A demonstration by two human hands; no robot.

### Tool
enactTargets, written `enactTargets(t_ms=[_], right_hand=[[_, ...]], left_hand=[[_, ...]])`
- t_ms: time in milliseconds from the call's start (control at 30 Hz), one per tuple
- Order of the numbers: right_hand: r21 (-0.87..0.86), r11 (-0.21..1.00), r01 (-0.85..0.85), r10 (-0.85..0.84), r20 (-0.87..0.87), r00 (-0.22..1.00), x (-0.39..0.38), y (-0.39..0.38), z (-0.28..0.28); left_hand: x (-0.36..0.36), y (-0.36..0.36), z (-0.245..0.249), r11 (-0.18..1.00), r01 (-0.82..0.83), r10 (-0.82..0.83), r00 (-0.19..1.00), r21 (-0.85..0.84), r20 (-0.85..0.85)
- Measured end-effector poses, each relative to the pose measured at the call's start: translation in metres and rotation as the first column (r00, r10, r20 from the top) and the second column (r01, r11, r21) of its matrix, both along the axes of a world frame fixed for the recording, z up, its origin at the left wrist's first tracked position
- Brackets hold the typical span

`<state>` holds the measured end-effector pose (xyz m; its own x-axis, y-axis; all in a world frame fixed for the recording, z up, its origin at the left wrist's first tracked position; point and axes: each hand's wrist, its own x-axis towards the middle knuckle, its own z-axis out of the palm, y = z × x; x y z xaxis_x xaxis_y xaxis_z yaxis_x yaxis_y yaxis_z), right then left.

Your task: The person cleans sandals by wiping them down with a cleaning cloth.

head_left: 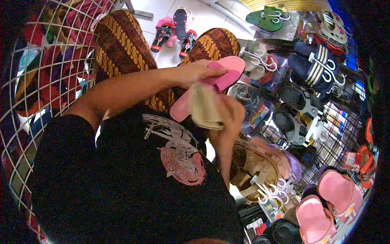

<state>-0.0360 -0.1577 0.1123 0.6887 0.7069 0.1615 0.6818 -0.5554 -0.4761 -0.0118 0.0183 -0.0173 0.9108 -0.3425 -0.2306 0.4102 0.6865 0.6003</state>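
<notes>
A pink slipper (231, 77) lies slanted above my lap, its strap crossing the middle. My left hand (199, 72) is closed on it near the strap, with the thumb on top. A folded beige cloth (205, 106) covers part of the slipper's lower half. My right hand (233, 114), slightly blurred, has its fingers closed on the cloth at its right side. The slipper's rounded lower end shows to the left of the cloth.
Wire grid racks (38, 77) rise at the left, with coloured goods behind. Sandals on white hangers fill the right side, among them striped dark slides (319, 67) and pink clogs (315, 217). More sandals (180, 24) lie on the tiled floor ahead.
</notes>
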Motion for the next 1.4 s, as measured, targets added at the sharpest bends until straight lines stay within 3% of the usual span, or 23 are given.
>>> enactTargets(t_ms=[67, 100, 167, 200, 233, 267, 333, 433, 533, 600, 667, 733, 800, 900, 933, 1000, 1100, 1200, 1267, 1300, 1333, 1367, 1400], right_hand=[[0.061, 0.993, -0.106, 0.115, -0.166, 0.979, -0.014, -0.001, -0.015], [-0.065, 0.976, -0.206, 0.184, -0.249, 0.951, -0.013, 0.002, 0.000], [0.021, 0.965, -0.260, 0.250, -0.353, 0.901, -0.004, -0.007, 0.003], [0.068, 0.959, -0.274, 0.278, -0.403, 0.872, -0.001, -0.013, 0.003], [0.038, 0.989, -0.145, 0.147, -0.434, 0.889, 0.002, -0.018, -0.003], [0.139, 0.983, 0.118, -0.058, -0.374, 0.926, -0.003, -0.024, -0.022], [0.016, 1.000, 0.012, -0.008, -0.218, 0.976, -0.002, -0.008, -0.013], [-0.062, 0.981, -0.186, 0.151, -0.362, 0.920, -0.011, -0.010, -0.004], [0.150, 0.963, -0.222, 0.265, -0.420, 0.868, 0.007, -0.017, -0.001], [0.115, 0.974, 0.194, -0.135, -0.390, 0.911, 0.004, -0.015, -0.010], [0.051, 0.998, 0.026, -0.016, -0.197, 0.980, -0.003, -0.010, -0.024], [-0.073, 0.992, -0.104, 0.069, -0.382, 0.922, -0.014, -0.009, -0.006], [-0.043, 0.968, -0.245, 0.190, -0.508, 0.840, -0.012, -0.008, 0.009], [0.113, 0.994, -0.010, 0.081, -0.645, 0.760, 0.002, -0.024, 0.003], [0.046, 0.985, 0.169, -0.101, -0.636, 0.765, 0.001, -0.047, -0.016], [0.164, 0.720, 0.674, -0.343, -0.761, 0.551, 0.009, -0.034, -0.023], [0.054, 0.755, 0.653, -0.521, -0.555, 0.648, 0.029, -0.027, -0.052], [0.091, 0.761, 0.642, -0.402, -0.710, 0.578, 0.044, 0.003, -0.031], [-0.034, 0.779, 0.627, -0.431, -0.755, 0.494, 0.052, 0.018, -0.004], [-0.074, 0.776, 0.626, -0.422, -0.799, 0.428, 0.057, 0.025, 0.005], [-0.115, 0.777, 0.618, -0.411, -0.838, 0.360, 0.062, 0.030, 0.009], [0.042, 0.829, 0.558, -0.295, -0.814, 0.500, 0.066, 0.016, -0.030], [0.069, 0.829, 0.555, -0.310, -0.769, 0.559, 0.071, 0.020, -0.027]], left_hand=[[0.001, 0.003, 0.005, 0.990, -0.056, 0.060, 0.998, 0.126, -0.025], [-0.001, 0.004, 0.004, 0.993, -0.098, 0.100, 0.995, 0.067, -0.023], [0.004, 0.001, -0.012, 0.990, -0.125, 0.125, 0.992, 0.059, 0.013], [0.006, 0.000, -0.018, 0.990, -0.129, 0.127, 0.991, 0.057, 0.029], [0.006, 0.002, -0.010, 0.993, -0.104, 0.103, 0.994, 0.046, 0.030], [0.004, 0.002, -0.002, 0.996, -0.078, 0.077, 0.997, 0.032, 0.027], [0.001, 0.003, 0.002, 0.998, -0.066, 0.066, 0.998, 0.009, -0.002], [0.002, 0.002, 0.002, 0.991, -0.132, 0.129, 0.987, -0.033, -0.092], [0.006, -0.002, 0.004, 0.969, -0.178, 0.185, 0.982, 0.172, -0.025], [0.005, -0.007, 0.008, 0.974, -0.173, 0.179, 0.984, 0.148, -0.026], [0.003, -0.006, 0.010, 0.976, -0.197, 0.205, 0.976, 0.095, -0.072], [0.006, 0.000, 0.004, 0.958, -0.213, 0.237, 0.965, 0.192, -0.112], [0.006, 0.002, 0.009, 0.943, -0.269, 0.291, 0.952, 0.194, -0.091], [0.003, 0.004, 0.017, 0.946, -0.282, 0.270, 0.958, 0.159, 0.092], [0.004, 0.007, 0.016, 0.955, -0.266, 0.243, 0.956, 0.133, 0.165], [0.001, 0.007, 0.017, 0.924, -0.297, 0.228, 0.933, 0.241, 0.277], [0.001, -0.004, -0.012, 0.922, -0.335, 0.298, 0.934, 0.196, 0.196], [-0.001, -0.007, -0.053, 0.898, -0.436, 0.409, 0.878, 0.059, 0.250], [0.005, -0.008, -0.008, 0.891, -0.440, 0.411, 0.885, -0.110, -0.218], [0.004, 0.000, 0.010, 0.918, -0.386, 0.397, 0.894, 0.091, -0.206], [0.003, 0.005, 0.027, 0.912, -0.400, 0.411, 0.883, 0.094, -0.226], [0.002, 0.009, 0.045, 0.905, -0.414, 0.425, 0.872, 0.098, -0.245], [0.003, 0.006, 0.066, 0.866, -0.491, 0.443, 0.844, -0.100, -0.303]])
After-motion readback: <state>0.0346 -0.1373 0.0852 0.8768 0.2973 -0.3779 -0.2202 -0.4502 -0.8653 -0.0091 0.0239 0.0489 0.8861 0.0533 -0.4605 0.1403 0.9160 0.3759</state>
